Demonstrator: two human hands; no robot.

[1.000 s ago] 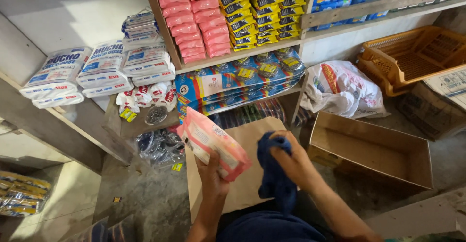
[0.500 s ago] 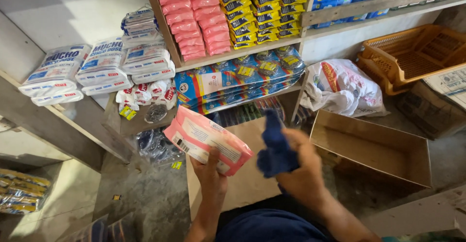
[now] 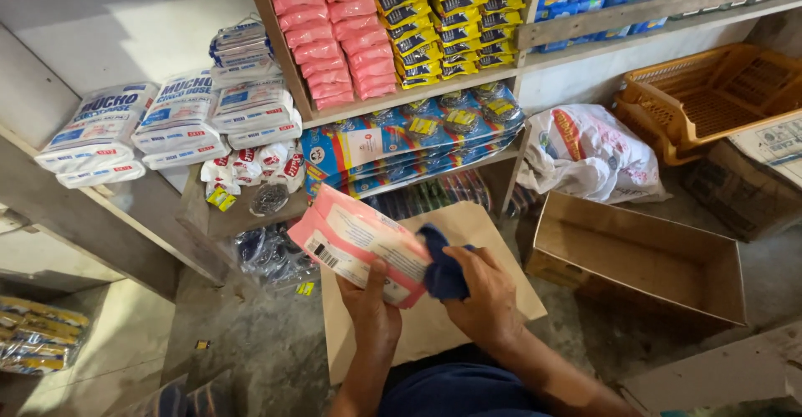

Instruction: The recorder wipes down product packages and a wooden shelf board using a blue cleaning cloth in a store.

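Note:
My left hand [image 3: 371, 307] grips a flat pink packet [image 3: 355, 242] from below, thumb on its face, holding it tilted over the floor. My right hand [image 3: 480, 289] is closed on a dark blue cloth [image 3: 440, 262] and presses it against the packet's right end. A flattened cardboard sheet [image 3: 418, 333] lies on the floor under both hands. Stacks of the same pink packets [image 3: 327, 33] fill the shelf above.
An open cardboard box [image 3: 639, 258] stands on the floor to the right, a white plastic bag [image 3: 589, 154] behind it and an orange plastic basket [image 3: 710, 95] further right. White sacks [image 3: 138, 129] lie on the left ledge. Blue and yellow packets [image 3: 418, 129] crowd the lower shelf.
My right hand has brought the blue cloth from beside the packet onto its right end. The packet has shifted slightly right and stays in my left hand.

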